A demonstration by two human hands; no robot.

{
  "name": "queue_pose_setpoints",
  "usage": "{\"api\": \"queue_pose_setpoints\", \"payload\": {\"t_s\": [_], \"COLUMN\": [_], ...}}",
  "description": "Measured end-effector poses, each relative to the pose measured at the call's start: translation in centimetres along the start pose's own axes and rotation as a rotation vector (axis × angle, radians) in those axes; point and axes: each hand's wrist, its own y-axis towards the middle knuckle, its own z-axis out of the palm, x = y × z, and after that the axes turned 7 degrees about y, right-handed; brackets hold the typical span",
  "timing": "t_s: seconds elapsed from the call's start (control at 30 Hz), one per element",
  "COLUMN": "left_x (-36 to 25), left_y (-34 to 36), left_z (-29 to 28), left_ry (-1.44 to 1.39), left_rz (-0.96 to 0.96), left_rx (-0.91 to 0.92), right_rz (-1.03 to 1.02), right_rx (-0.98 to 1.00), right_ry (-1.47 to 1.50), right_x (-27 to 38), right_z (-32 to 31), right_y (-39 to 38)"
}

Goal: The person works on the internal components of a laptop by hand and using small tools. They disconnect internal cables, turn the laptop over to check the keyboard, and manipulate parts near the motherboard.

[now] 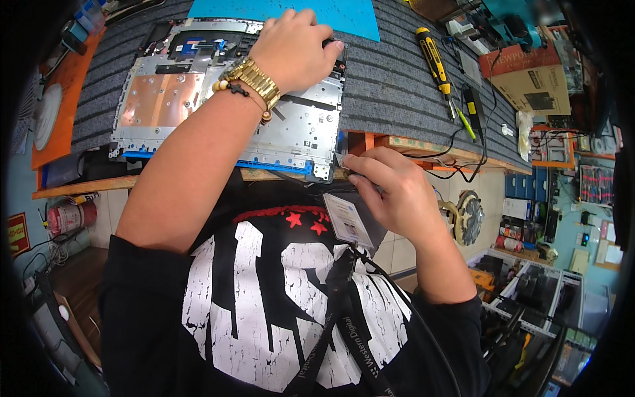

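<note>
An opened laptop chassis (301, 126) lies at the table's front edge, with silver metal, a copper-coloured plate (159, 99) and a blue strip along its near side. My left hand (294, 49) reaches across it to the far right part. Its fingers are curled and the thumb lies by a dark piece near the chassis edge; the hand itself hides what is under the fingers. Beside the near right corner, my right hand (390, 188) has thumb and forefinger drawn close together. A small, thin, pale thing shows at the fingertips, too small to name.
A yellow-and-black screwdriver (433, 63) and a green pen-like tool (465, 124) lie on the grey ribbed mat (390, 99) to the right. Black cables (485, 145) hang over the edge there. Farther right stands a cardboard box (529, 83). A blue sheet (284, 12) lies behind the chassis.
</note>
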Motion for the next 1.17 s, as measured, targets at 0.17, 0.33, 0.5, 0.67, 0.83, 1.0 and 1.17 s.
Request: {"api": "queue_pose_setpoints", "payload": {"t_s": [0.17,0.33,0.5,0.67,0.83,1.0,1.17], "left_x": [0.5,-0.4,-0.6,-0.5,-0.6,-0.6,-0.6], "left_y": [0.2,0.0,0.0,0.0,-0.1,0.0,-0.1], "left_z": [-0.3,-1.9,-2.6,-2.9,-3.2,-3.2,-3.2], "left_ry": [-0.012,-0.127,-0.110,-0.118,-0.126,-0.121,-0.132], "left_rz": [0.018,-0.030,-0.027,-0.033,-0.037,-0.031,-0.022], "left_rx": [0.043,0.036,0.022,0.036,0.042,0.047,0.038], "right_rz": [0.001,-0.002,-0.005,0.007,-0.010,-0.024,-0.018], "right_rx": [0.009,0.001,-0.001,0.009,0.013,0.020,0.027], "right_ry": [-0.004,-0.001,0.020,0.038,0.054,0.062,0.063], "right_x": [0.0,0.0,0.1,0.3,0.3,0.0,-0.2], "right_z": [0.1,0.3,0.4,0.2,0.1,0.0,0.0], "right_y": [0.1,0.1,0.2,0.2,0.4,0.3,0.4]}}
